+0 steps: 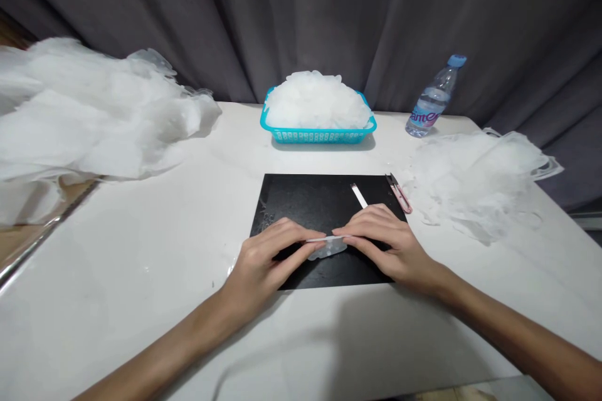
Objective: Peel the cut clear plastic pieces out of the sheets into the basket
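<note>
A small translucent white piece of thin sheet with a wavy edge (pixel 329 248) is pinched between both hands, just over a black mat (pixel 301 194). My left hand (pixel 277 250) grips its left end between thumb and fingertips. At the right end, my right hand (pixel 380 238) pinches it the same way. Beyond the right fingers lies a slim white tool with a dark tip (pixel 359 195), partly hidden by the hand. Pink-handled thread snips (pixel 399 193) rest at the mat's far right corner.
Behind the mat stands a turquoise basket (pixel 320 136) heaped with translucent white pieces (pixel 317 100). A large pile of white sheets (pixel 89 113) covers the back left. White scraps (pixel 475 175) and a water bottle (pixel 435 97) are at right. Grey curtains (pixel 301 12) hang behind the table.
</note>
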`<state>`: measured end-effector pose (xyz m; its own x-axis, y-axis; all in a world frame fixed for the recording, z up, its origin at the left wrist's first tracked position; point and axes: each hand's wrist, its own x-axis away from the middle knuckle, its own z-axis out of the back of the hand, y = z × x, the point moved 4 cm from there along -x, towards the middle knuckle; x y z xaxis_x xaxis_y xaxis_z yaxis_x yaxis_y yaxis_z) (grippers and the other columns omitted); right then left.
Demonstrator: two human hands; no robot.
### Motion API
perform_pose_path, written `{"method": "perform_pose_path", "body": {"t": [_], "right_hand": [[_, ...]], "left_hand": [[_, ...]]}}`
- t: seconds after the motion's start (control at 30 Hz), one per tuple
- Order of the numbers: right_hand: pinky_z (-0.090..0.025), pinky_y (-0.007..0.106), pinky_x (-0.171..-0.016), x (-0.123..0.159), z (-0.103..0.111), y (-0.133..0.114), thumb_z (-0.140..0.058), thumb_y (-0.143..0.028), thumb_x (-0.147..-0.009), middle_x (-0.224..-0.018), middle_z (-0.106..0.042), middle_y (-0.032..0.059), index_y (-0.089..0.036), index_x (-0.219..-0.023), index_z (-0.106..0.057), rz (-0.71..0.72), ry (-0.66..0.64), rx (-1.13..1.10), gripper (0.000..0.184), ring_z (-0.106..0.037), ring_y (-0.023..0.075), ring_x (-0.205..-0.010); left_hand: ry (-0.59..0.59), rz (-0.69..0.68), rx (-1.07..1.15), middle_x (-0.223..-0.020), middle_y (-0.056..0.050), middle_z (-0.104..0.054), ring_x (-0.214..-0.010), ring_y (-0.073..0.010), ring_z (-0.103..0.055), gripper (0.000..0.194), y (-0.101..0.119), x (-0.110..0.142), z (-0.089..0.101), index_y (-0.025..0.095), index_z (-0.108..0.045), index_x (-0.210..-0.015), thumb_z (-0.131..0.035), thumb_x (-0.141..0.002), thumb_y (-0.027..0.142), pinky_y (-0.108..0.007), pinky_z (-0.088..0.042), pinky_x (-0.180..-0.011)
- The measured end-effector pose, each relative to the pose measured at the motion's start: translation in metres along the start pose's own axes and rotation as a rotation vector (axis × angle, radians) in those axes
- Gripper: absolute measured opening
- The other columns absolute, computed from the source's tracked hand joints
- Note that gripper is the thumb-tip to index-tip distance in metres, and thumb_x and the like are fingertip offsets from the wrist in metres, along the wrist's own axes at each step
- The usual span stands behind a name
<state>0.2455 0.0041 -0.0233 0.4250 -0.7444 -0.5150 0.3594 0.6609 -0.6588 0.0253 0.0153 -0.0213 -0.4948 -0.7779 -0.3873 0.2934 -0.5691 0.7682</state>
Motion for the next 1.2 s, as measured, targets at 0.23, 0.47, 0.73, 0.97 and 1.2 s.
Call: {"method": "perform_pose_path", "body": {"t": [0.23,0.47,0.73,0.97,1.2], "right_hand": [[-0.057,0.034,-0.08,0.004,0.0,0.007,-0.065,-0.021,-0.103,-0.101,-0.084,0.0024,-0.025,-0.113,-0.081,-0.232,0.085,-0.146,0.019,-0.074,0.0171,-0.08],[-0.05,0.028,-0.071,0.008,-0.015,0.018,-0.063,-0.036,-0.103,-0.085,-0.079,0.0017,-0.021,-0.108,-0.079,-0.557,-0.082,-0.299,0.022,-0.073,0.016,-0.077],[-0.041,0.024,-0.061,0.008,-0.017,0.025,-0.065,-0.038,-0.102,-0.09,-0.077,0.0026,-0.022,-0.105,-0.08,-0.601,-0.203,-0.301,0.022,-0.066,0.0137,-0.077],[-0.044,0.023,-0.058,0.008,-0.019,0.017,-0.07,-0.039,-0.099,-0.073,-0.069,-0.0018,-0.021,-0.099,-0.077,-0.549,-0.066,-0.36,0.019,-0.065,0.0107,-0.062],[-0.044,0.023,-0.057,0.009,-0.026,0.02,-0.068,-0.041,-0.101,-0.07,-0.067,-0.0024,-0.021,-0.098,-0.075,-0.519,-0.073,-0.305,0.021,-0.064,0.0111,-0.062]], "left_hand": [[-0.024,0.257,0.108,-0.094,-0.002,-0.074,-0.085,-0.0154,-0.071,0.009,-0.008,0.006,-0.013,0.02,-0.068,-0.097,-0.069,-0.102,0.027,-0.026,-0.055,-0.077],[0.062,0.295,0.182,-0.099,0.0,-0.078,-0.089,-0.0151,-0.075,0.004,-0.007,0.01,-0.013,0.023,-0.068,-0.099,-0.07,-0.101,0.026,-0.023,-0.057,-0.078],[0.115,0.235,0.093,-0.087,0.004,-0.074,-0.076,-0.011,-0.069,0.004,-0.002,0.01,-0.015,0.025,-0.072,-0.096,-0.075,-0.097,0.026,-0.02,-0.054,-0.072],[0.153,0.265,0.106,-0.093,0.003,-0.075,-0.081,-0.0119,-0.071,0.006,-0.008,0.013,-0.008,0.027,-0.072,-0.103,-0.074,-0.097,0.024,-0.02,-0.055,-0.074],[0.099,0.322,0.113,-0.085,0.004,-0.071,-0.072,-0.0111,-0.068,0.007,-0.011,0.011,-0.007,0.026,-0.07,-0.098,-0.067,-0.102,0.032,-0.02,-0.054,-0.07]]}}
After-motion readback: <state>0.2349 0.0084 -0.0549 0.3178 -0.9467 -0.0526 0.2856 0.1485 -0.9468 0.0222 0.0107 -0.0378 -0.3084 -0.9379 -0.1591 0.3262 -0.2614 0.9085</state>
